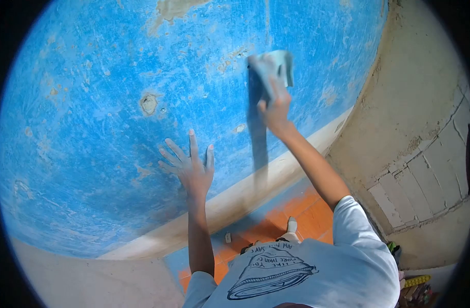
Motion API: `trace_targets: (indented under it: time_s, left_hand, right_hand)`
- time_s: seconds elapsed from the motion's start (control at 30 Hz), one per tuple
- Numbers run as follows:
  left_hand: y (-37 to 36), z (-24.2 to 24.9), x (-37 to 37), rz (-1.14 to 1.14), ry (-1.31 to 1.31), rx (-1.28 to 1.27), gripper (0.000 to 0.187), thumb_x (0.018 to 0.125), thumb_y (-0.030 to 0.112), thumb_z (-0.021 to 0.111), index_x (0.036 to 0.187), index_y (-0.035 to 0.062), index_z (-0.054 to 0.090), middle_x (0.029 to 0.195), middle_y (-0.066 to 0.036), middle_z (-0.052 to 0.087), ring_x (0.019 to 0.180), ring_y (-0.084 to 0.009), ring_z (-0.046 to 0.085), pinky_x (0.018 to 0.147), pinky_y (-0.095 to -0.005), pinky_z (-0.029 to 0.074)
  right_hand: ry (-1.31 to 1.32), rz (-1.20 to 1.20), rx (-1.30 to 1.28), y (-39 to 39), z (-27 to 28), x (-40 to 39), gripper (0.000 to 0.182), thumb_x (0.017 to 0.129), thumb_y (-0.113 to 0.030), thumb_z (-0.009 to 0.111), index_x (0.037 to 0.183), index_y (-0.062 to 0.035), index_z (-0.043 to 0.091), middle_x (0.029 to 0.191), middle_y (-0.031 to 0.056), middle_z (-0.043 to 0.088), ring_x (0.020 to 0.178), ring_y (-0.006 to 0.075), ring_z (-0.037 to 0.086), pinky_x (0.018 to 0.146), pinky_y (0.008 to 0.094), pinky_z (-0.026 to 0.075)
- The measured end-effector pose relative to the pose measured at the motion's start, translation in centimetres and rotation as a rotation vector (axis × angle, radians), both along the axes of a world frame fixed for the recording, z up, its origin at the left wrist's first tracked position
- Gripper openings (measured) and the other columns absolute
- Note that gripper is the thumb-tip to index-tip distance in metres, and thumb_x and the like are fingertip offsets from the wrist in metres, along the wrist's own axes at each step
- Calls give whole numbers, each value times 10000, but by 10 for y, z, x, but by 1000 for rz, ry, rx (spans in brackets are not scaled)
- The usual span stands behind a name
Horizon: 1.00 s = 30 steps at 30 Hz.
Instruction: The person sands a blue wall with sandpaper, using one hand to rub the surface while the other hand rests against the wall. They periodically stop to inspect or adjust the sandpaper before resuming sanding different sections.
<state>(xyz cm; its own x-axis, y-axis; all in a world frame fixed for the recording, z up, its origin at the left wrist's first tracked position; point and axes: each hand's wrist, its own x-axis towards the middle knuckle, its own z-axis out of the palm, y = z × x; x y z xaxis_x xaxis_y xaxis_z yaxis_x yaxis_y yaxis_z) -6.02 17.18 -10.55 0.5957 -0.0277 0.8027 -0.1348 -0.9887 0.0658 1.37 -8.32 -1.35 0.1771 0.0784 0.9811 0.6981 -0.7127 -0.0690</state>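
Observation:
A blue painted wall (101,102) with worn, chipped patches fills most of the view. My left hand (190,163) lies flat against it, fingers spread, holding nothing. Higher up and to the right, my right hand (275,109) presses a pale blue-grey cloth (272,68) onto the wall. A chipped hole (149,103) in the plaster sits up and to the left of my left hand.
A cream skirting band (245,192) runs along the wall's base above an orange tiled floor (307,215). A bare, cracked plaster wall (419,128) meets the blue one at the right corner. Small items (414,287) lie on the floor at the lower right.

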Motion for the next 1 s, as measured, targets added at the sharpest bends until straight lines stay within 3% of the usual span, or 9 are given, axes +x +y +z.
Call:
trace_targets:
  time_s: [0.17,0.2,0.33,0.47,0.57,0.67,0.8,0.9,1.0]
  left_hand:
    - [0,1,0,6,10,8,717,994,572,547,1602,247,346,1598,-423,107,1443,-691,40,1019,-869,112]
    - [0,1,0,4,5,3,719,994,573,548,1602,246,346,1596,-425,109,1443,-692,40,1018,-869,112]
    - [-2,2,-2,5,4,2,727,992,581,545,1602,242,344,1596,-426,107,1442,-694,38,1021,-868,106]
    - [0,2,-1,0,11,5,729,995,582,538,1606,240,336,1598,-427,97,1442,-694,33,1024,-867,94]
    - [-2,2,-3,18,36,2,733,996,583,536,1610,244,324,1601,-425,87,1444,-691,29,1026,-866,89]
    - [1,2,-1,1,23,10,738,995,588,533,1614,251,315,1606,-418,78,1447,-688,28,1029,-864,85]
    - [0,1,0,12,12,8,737,996,596,525,1616,261,309,1614,-407,70,1451,-681,26,1035,-860,82]
    - [1,1,0,11,13,10,737,997,600,519,1618,264,305,1619,-401,66,1454,-675,32,1041,-855,82]
    - [0,1,1,9,-13,20,738,997,603,515,1619,267,302,1618,-402,67,1459,-669,35,1045,-852,83]
  right_hand:
    - [-29,-65,-76,-15,11,0,682,696,38,619,1362,-104,634,1403,133,626,1327,370,564,1190,638,292]
    - [-78,-53,163,-6,11,3,669,731,37,611,1380,-123,625,1464,126,584,1378,345,524,1195,642,269]
    - [-33,34,-227,12,0,-8,708,719,93,547,1394,-108,612,1448,152,592,1383,376,514,1210,628,238]
    - [-81,-128,114,10,15,-4,723,704,108,530,1390,-105,614,1426,148,607,1370,358,531,1201,607,287]
    - [-27,47,-222,16,4,-14,707,711,85,550,1395,-86,606,1411,169,608,1360,390,527,1197,606,299]
    - [-87,-23,155,-3,3,8,648,742,31,584,1375,-102,622,1431,139,599,1361,377,528,1177,587,357]
    - [-15,55,-273,14,4,-19,685,699,60,575,1369,-79,614,1432,137,599,1361,387,524,1185,568,351]
    - [9,16,154,0,3,-1,727,684,76,562,1392,-84,599,1430,147,598,1350,385,536,1181,537,373]
    - [27,39,-91,16,-7,-10,711,669,98,561,1349,-96,633,1332,166,644,1286,400,578,1110,500,458]
